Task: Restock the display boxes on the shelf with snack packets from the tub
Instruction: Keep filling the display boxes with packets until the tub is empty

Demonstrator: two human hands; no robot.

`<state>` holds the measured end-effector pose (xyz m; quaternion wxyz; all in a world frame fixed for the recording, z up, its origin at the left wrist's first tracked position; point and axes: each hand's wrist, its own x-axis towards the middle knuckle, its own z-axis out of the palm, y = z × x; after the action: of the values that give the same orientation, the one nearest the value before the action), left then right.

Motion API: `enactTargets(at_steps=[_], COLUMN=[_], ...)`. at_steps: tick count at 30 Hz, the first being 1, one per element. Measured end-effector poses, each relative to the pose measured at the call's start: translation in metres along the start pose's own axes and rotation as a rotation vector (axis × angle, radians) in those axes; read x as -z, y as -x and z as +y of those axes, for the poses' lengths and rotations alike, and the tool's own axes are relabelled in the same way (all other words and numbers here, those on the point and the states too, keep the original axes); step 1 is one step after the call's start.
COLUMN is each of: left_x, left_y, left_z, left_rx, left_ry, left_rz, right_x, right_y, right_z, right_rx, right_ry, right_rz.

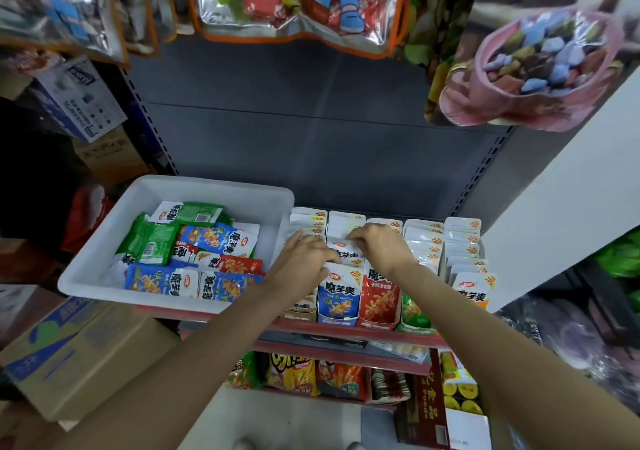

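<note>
A white tub (104, 241) sits on the left of the shelf, holding several loose blue, green and red snack packets (214, 238). To its right stand several display boxes full of upright packets. Both hands are over the blue display box (337, 318), second from the left. My left hand (301, 262) presses on the packet tops with its fingers bent over them. My right hand (377, 245) pinches the top edge of a packet (346, 247) in the same row. The red display box (379, 306) and the green one (414, 311) stand to the right.
The shelf's red front edge (346, 333) runs below the boxes. A lower shelf carries chip bags (294, 373). Bags of sweets (298, 2) hang overhead. A cardboard carton (79, 352) stands at the lower left and a white wall panel (554, 207) rises at the right.
</note>
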<state>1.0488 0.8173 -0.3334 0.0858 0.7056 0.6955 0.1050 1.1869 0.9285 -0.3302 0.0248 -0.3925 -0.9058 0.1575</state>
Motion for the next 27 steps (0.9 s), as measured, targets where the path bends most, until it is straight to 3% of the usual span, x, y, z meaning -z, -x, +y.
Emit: enactTargets(at_steps=[5, 9, 11, 15, 21, 27], left_x=[-0.003, 0.003, 0.010, 0.015, 0.015, 0.006], left_y=[0.001, 0.010, 0.020, 0.047, 0.090, 0.095], left_z=[-0.004, -0.017, -0.031, -0.078, -0.148, -0.184], left_rx=[0.000, 0.042, 0.100, 0.348, 0.607, 0.556], left_ry=[0.038, 0.233, 0.341, 0.421, 0.346, 0.195], left_rz=[0.003, 0.137, 0.224, 0.275, 0.089, -0.199], right_x=[0.007, 0.019, 0.023, 0.013, -0.040, -0.097], right_y=[-0.003, -0.003, -0.005, -0.015, -0.044, -0.069], right_z=[0.002, -0.012, -0.031, -0.086, -0.169, -0.199], right_rx=[0.016, -0.013, 0.026, 0.115, 0.190, 0.066], right_ry=[0.005, -0.068, -0.172, -0.336, -0.236, 0.119], right_rz=[-0.097, 0.082, 0.143, 0.099, -0.171, -0.474])
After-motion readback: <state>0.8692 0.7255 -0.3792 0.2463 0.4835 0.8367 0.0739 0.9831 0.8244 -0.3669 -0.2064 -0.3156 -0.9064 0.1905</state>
